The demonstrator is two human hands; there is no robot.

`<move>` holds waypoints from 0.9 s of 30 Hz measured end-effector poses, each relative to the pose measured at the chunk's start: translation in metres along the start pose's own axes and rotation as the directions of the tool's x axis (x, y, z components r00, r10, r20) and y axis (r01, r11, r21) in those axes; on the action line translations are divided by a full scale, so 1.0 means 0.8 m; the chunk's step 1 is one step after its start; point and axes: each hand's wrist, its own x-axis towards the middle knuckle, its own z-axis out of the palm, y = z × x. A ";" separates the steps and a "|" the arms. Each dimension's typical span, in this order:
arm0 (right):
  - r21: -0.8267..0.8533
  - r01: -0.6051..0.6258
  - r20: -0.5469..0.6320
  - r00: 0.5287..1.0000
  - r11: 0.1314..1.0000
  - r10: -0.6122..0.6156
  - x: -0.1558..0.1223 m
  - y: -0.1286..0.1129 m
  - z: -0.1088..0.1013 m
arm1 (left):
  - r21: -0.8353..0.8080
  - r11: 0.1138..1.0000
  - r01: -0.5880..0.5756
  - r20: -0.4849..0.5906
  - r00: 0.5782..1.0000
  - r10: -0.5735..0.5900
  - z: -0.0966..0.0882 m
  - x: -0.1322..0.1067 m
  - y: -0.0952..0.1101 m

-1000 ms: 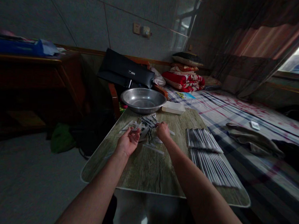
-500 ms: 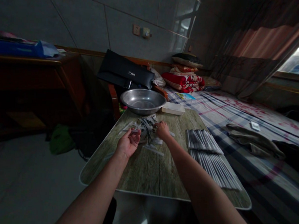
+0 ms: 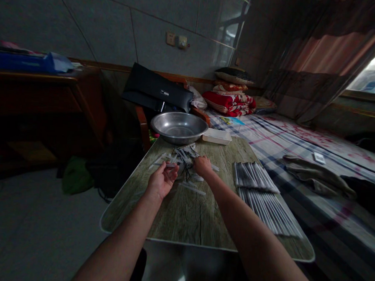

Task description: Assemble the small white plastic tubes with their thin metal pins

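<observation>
The left hand [image 3: 163, 181], palm up, pinches a slim pale piece [image 3: 171, 165]; the right hand [image 3: 203, 166] is at the loose pile [image 3: 184, 154] on the desk [image 3: 198, 225] (fingertips hidden; its grip I cannot tell); a metal basin [image 3: 179, 129] stands behind.

Bare left hand [image 3: 161, 182]: palm upward, fingers curled. Bare right hand [image 3: 203, 166]: back uppermost, grip unclear. Bare left forearm [image 3: 128, 229], bare right forearm [image 3: 249, 221]: extended, converging.
</observation>
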 end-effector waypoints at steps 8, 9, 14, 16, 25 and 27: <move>0.022 0.014 -0.028 1.000 1.000 -0.013 -0.018 0.006 -0.002 | 0.030 0.999 0.024 0.026 0.999 -0.025 -0.002 0.001 -0.011; 0.021 0.023 -0.021 1.000 1.000 -0.022 -0.017 0.004 -0.002 | 0.034 0.999 0.027 0.024 0.999 -0.028 -0.002 0.001 -0.012; 0.012 0.024 0.029 0.999 1.000 -0.025 -0.007 -0.004 0.001 | 0.051 0.998 0.032 0.001 0.999 -0.032 -0.002 0.004 -0.014; 0.012 0.026 0.040 0.999 1.000 -0.027 -0.009 -0.003 0.001 | 0.055 0.998 0.029 0.004 1.000 -0.030 -0.002 0.003 -0.015; 0.028 0.063 0.059 0.996 0.998 -0.064 -0.035 0.005 -0.008 | 0.075 0.997 0.029 -0.009 1.000 -0.028 0.003 -0.005 -0.015; 0.037 0.065 0.062 0.996 0.997 -0.068 -0.036 0.004 -0.008 | 0.083 0.996 0.025 -0.005 1.000 -0.025 0.003 -0.004 -0.016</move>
